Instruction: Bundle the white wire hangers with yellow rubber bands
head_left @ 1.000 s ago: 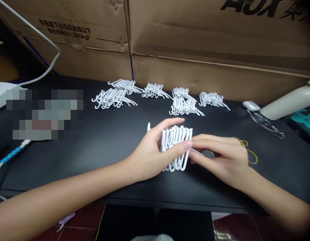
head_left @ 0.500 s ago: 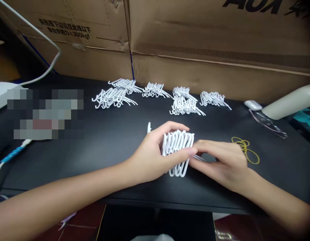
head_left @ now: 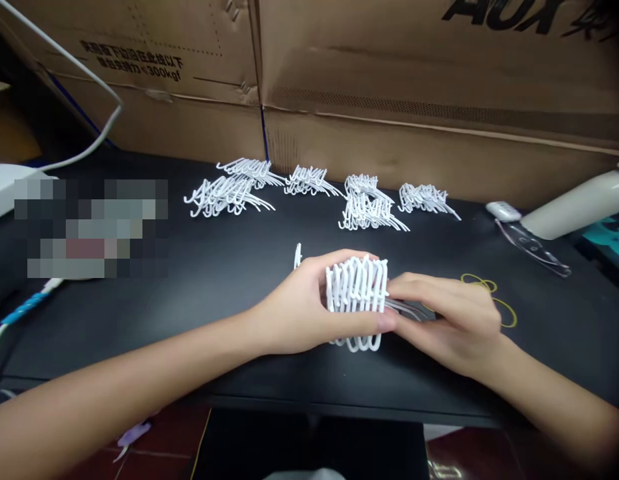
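A row of white wire hooks stands stacked side by side above the black desk. My left hand wraps round this row, fingers behind it and thumb across its front. From the right, my right hand touches the row's end, its thumb and forefinger either side of the thin stems that stick out there. Its other fingers are mostly hidden. Behind my left hand, another white hook piece is partly covered. Yellow rubber bands lie beside my right hand, partly behind it.
Several bundles of white hooks lie along the back of the desk, before cardboard boxes. Glasses and a pale cylinder lie at right. A white cable and a blurred-out object are at left.
The held hooks have turned slightly and stand more upright and even. My right hand has shifted a little to the right, covering more of the rubber bands, and more stems show between its fingers.
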{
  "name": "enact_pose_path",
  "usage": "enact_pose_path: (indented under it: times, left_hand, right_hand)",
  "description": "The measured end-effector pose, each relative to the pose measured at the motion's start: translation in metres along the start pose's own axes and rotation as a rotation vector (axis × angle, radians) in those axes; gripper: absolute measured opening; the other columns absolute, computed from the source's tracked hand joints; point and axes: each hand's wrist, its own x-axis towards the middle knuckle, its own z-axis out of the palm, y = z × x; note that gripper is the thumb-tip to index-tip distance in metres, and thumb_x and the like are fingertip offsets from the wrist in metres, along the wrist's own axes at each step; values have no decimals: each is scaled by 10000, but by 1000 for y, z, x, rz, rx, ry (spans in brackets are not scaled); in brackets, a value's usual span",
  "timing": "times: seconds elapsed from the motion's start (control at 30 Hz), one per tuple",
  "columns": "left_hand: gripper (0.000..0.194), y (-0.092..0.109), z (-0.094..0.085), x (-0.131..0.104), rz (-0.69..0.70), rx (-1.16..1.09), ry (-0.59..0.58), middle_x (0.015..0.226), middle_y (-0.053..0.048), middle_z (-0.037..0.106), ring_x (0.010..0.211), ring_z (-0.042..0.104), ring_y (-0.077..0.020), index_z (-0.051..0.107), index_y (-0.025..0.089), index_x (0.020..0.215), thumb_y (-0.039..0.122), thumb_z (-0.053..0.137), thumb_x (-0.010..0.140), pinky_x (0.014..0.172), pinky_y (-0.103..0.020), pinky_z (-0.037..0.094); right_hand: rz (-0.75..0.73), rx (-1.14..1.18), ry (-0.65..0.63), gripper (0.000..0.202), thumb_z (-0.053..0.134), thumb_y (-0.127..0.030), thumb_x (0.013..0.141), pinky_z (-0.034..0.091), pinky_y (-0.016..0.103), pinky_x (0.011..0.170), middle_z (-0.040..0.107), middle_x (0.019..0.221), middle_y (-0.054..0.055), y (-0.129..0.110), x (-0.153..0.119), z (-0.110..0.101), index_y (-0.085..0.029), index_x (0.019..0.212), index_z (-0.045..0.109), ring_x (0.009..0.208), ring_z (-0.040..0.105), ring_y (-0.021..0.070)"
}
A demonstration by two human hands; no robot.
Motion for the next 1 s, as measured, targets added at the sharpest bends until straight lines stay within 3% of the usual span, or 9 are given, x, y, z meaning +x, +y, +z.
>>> enact_pose_path:
  times: [0.2,0.33,0.57,1.0]
  left_hand:
    - [346,-1,-3,2,5,50,-31,788,11,596,710,556,-120,608,170,998,245,749,691,653,-218,457]
    - [317,0,-1,1,31,20,-10,808,13,590,725,544,-114,593,176,986,246,735,711,654,-206,442]
    - [379,2,0,0,16,-76,15,884,-6,632,802,589,-139,602,193,1059,226,742,709,709,-228,471]
    - [472,-3,4,1,-157,-383,42,942,-27,668,825,639,-141,570,222,1168,223,742,729,783,-295,505]
  right_hand:
    - [-12,-11,4,107,639,-163,819,521,239,539,670,677,29,2,1,1,-219,903,603,573,635,143]
    - [9,-13,32,162,653,-127,792,515,245,527,669,700,31,1,2,2,-214,922,608,574,627,141]
    - [53,65,77,224,687,-113,757,525,271,574,675,774,53,0,3,1,-204,952,626,650,641,161]
    - [190,204,63,171,668,-116,775,506,276,547,660,723,22,-3,5,-2,-215,913,652,606,607,146]
